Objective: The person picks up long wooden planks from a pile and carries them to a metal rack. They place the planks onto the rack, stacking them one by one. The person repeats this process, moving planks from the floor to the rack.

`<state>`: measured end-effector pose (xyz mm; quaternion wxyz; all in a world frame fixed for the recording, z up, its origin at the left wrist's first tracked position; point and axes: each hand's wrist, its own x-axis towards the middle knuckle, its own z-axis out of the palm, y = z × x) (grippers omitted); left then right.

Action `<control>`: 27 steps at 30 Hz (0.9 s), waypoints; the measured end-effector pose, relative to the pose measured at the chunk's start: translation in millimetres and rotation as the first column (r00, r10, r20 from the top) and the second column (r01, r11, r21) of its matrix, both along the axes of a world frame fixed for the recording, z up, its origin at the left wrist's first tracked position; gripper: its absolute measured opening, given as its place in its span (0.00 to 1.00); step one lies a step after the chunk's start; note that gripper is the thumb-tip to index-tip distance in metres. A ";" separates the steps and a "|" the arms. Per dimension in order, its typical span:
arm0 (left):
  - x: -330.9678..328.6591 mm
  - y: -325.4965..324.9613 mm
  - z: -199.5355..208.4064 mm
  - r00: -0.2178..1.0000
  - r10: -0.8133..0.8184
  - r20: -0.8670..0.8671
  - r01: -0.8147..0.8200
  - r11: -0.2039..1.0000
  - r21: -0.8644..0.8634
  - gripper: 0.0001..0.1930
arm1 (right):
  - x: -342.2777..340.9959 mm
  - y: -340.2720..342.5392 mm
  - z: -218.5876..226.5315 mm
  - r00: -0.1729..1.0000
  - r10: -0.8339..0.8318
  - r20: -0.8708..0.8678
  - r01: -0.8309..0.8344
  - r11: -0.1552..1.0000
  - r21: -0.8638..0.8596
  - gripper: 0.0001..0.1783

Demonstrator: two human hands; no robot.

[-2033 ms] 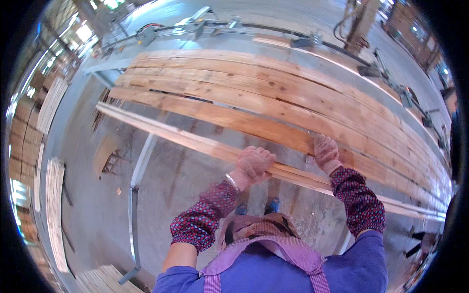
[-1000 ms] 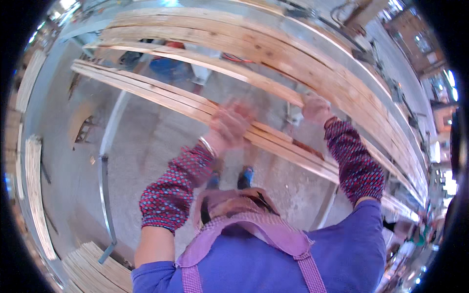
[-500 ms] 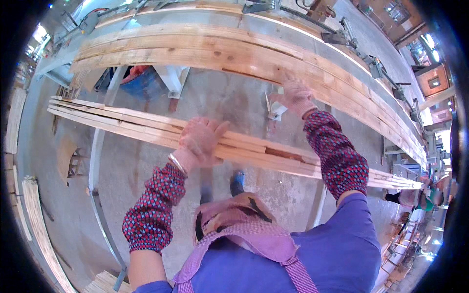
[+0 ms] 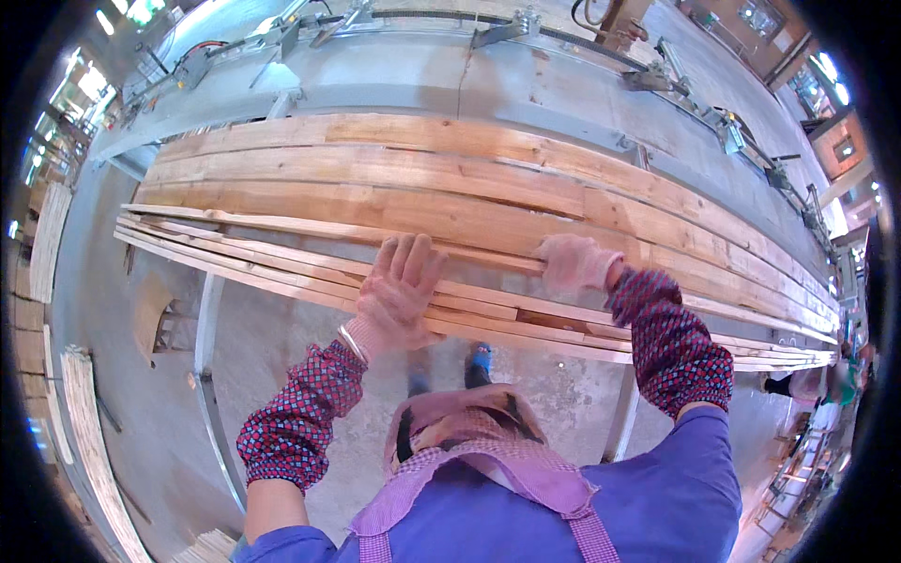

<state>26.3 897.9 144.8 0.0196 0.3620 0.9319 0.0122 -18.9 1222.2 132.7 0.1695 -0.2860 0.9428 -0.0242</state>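
Note:
My left hand [image 4: 399, 296], in a pale glove, lies across a bundle of narrow wooden strips [image 4: 272, 263], its fingers stretched out toward the far side. The strips stand close together and run the whole width of the view, with a dark gap showing in one. My right hand [image 4: 577, 263], gloved too, is closed at the near edge of a wooden board [image 4: 469, 251]; its thumb is hidden. Beyond it, several wider boards [image 4: 413, 174] lie flat side by side, close against the strips.
A grey metal machine bed [image 4: 375, 94] with clamps [image 4: 511, 30] runs along the far side. Metal legs [image 4: 208, 328] stand below the wood. More strips [image 4: 89, 413] are stacked at the left. Another person [image 4: 835, 383] is at the far right end.
The wide boards have come toward me, closing the gap to the strip bundle and baring the machine bed. My right hand has come nearer with them; my left stays on the strips.

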 end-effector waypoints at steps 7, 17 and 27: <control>5.9 8.5 11.0 0.996 -0.074 -0.044 0.071 0.994 -0.082 0.54 | 12.3 11.8 33.2 0.692 -0.272 0.669 0.492 0.855 -0.162 0.19; 1.9 6.2 22.5 0.993 -0.069 0.099 0.084 0.984 -0.158 0.50 | -21.5 -27.4 -28.3 0.957 -0.065 -0.282 0.108 0.985 0.138 0.36; 7.8 -6.9 4.5 0.987 -0.146 -0.064 0.151 0.984 0.093 0.55 | -38.1 -21.4 41.7 0.888 -0.058 0.456 0.074 0.997 -0.017 0.31</control>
